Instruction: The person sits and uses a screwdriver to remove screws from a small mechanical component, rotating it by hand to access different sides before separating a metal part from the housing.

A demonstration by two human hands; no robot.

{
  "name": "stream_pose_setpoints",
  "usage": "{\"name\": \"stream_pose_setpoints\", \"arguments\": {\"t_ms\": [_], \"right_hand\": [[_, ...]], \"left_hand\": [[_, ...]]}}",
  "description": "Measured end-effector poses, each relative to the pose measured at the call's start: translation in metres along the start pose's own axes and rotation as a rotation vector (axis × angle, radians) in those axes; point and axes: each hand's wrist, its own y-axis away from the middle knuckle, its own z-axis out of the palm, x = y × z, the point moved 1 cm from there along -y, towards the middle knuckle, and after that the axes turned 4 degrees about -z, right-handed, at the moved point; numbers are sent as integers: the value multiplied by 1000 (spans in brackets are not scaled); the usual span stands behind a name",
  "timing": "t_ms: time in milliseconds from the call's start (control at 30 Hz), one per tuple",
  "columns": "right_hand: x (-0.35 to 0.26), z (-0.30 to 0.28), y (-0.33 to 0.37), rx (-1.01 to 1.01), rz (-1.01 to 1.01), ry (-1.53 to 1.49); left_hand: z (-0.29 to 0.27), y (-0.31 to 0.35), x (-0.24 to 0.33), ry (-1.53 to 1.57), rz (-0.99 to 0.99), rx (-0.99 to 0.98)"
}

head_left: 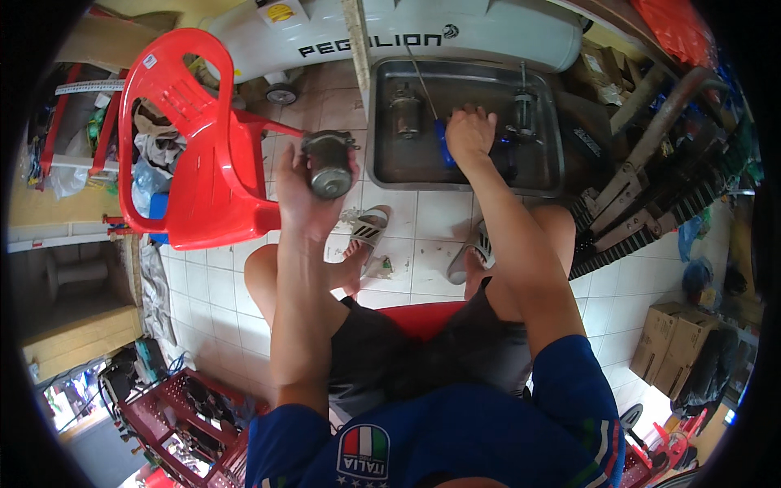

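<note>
My left hand [307,195] is wrapped round a dark, greasy cylindrical metal motor housing [329,167], held up beside the red chair. My right hand [472,132] reaches over a rectangular metal tray [390,172], its fingers apart. Just left of that hand, a long-shafted screwdriver with a blue handle [444,143] leans over the tray's far rim. Whether the fingers touch anything beneath them is hidden. Inside the tray, a second cylindrical metal part [405,112] stands on the left, and a slimmer metal part with a rod [525,110] lies on the right. Small dark pieces near the right hand are unclear.
A red plastic chair [207,150] stands at the left. Behind the tray lies a large white cylindrical tank [480,37]. Black metal machinery [630,199] crowds the right side. Cardboard boxes [671,342] sit farther right, and a dark red perforated rack [175,415] at lower left.
</note>
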Motion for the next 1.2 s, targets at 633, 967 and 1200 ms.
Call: {"name": "stream_pose_setpoints", "arguments": {"t_ms": [633,967,1200], "right_hand": [[-38,-146,51,-211,-16,-1506],[-39,-168,58,-161,-30,-1508],[-31,-187,58,-149,-156,-1240]], "left_hand": [[21,13,-31,-359,-77,-153],[34,26,-38,-534,-109,-313],[34,33,-46,-702,-46,-334]]}}
